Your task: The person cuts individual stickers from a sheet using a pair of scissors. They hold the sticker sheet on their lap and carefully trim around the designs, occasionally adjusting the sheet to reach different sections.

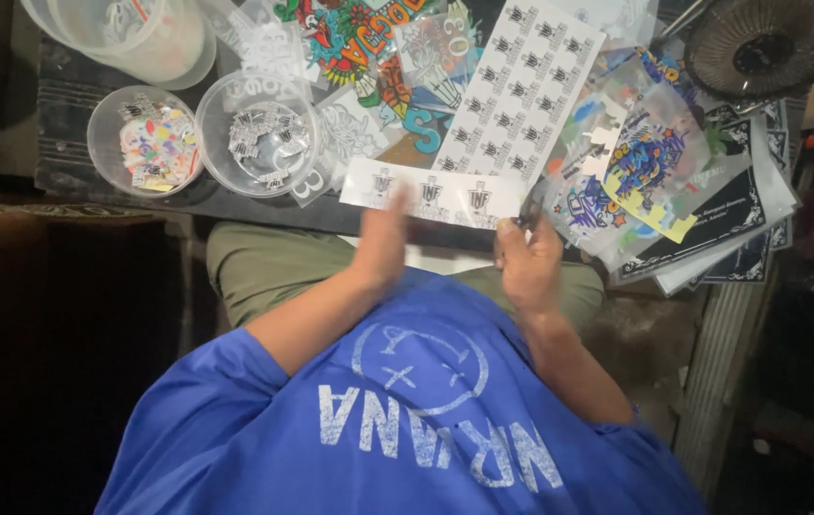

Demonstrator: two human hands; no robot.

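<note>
The left hand is blurred, its fingers stretched out flat and together, reaching up to the near edge of a narrow white sticker strip; whether it pinches the strip or only touches it cannot be told. The right hand is clenched around dark scissors, whose blades point up toward the right end of the strip. The strip lies along the near edge of the dark surface and carries three small dark emblems in a row.

Just beyond the strip a larger white sticker sheet lies tilted, printed with rows of the same emblem, too many and too small to count surely. Two clear round bowls stand near the left end of the surface: the left bowl holds coloured cut stickers, the right bowl holds dark-and-white cut pieces. A third, taller clear tub sits at the far left corner. Colourful printed sheets in clear sleeves overlap toward the right edge, above a stack of dark bordered sheets that overhangs the near right corner. A wire-guarded fan stands at the far right corner.

The surface is crowded; the only open room is over the person's lap, between the near edge and the blue shirt.
</note>
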